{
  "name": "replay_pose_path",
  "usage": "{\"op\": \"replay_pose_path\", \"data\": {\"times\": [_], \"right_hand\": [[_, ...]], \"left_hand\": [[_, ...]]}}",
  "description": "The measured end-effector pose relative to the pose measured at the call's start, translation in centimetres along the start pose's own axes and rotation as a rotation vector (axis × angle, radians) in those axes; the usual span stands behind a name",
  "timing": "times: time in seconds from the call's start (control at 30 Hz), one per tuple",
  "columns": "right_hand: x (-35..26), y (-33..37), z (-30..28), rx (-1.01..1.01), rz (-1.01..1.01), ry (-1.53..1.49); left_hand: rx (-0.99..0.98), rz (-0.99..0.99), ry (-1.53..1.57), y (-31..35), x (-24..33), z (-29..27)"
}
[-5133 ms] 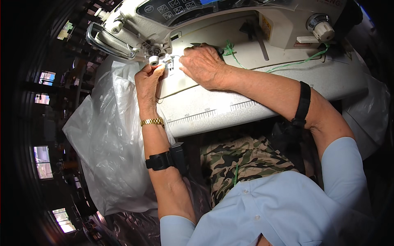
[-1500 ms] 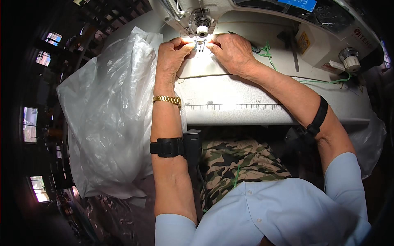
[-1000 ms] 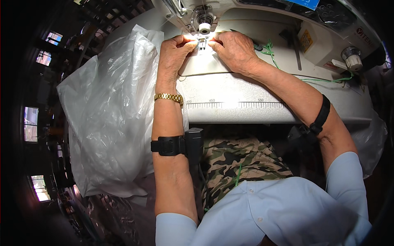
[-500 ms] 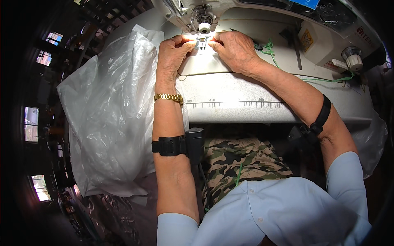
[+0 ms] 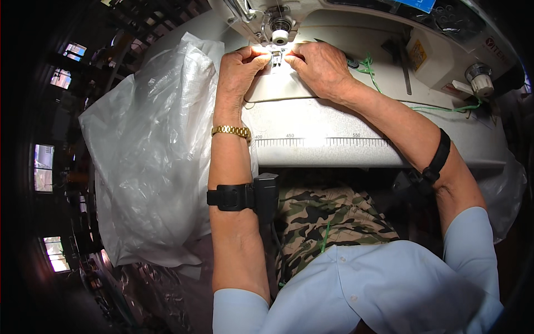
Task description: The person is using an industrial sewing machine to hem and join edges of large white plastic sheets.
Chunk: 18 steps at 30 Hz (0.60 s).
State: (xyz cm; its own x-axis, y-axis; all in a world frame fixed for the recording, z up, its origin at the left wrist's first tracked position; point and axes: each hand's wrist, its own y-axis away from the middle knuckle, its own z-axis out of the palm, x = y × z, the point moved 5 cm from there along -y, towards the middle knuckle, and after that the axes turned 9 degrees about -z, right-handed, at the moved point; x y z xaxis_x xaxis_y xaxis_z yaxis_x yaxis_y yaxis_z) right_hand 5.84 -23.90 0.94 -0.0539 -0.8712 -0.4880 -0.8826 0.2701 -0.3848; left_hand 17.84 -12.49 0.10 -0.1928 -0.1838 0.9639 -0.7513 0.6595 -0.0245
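My left hand is at the left of the presser foot of a white sewing machine, thumb and finger pinched together. On the foot's other side, my right hand pinches in the same way, its fingertips close to the foot. Glare from the machine's lamp washes out the spot between them, so whatever the fingers hold cannot be made out. Directly above the hands hangs the needle assembly with its round white fitting. The machine's pale bed lies under both hands.
A large translucent white plastic bag fills the left side, beside my left forearm. Green thread trails over the table to the right. A ruler scale runs along the table's front. A dial is on the machine's right.
Hardly anything differs. The whole view has shifted by a few pixels, and both hands keep their pinch beside the presser foot.
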Motion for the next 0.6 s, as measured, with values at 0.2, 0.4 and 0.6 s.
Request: {"op": "replay_pose_path", "data": {"times": [0.2, 0.4, 0.6], "right_hand": [[-0.1, 0.2, -0.1, 0.012, -0.02, -0.004], [0.1, -0.1, 0.1, 0.017, 0.02, -0.016], [1.0, -0.4, 0.6, 0.114, 0.066, -0.129]], "left_hand": [[0.002, -0.011, -0.016, -0.1, 0.0, 0.1], [-0.006, -0.003, 0.009, -0.6, -0.5, 0.3], [-0.019, -0.013, 0.019, -0.5, -0.3, 0.6]]}}
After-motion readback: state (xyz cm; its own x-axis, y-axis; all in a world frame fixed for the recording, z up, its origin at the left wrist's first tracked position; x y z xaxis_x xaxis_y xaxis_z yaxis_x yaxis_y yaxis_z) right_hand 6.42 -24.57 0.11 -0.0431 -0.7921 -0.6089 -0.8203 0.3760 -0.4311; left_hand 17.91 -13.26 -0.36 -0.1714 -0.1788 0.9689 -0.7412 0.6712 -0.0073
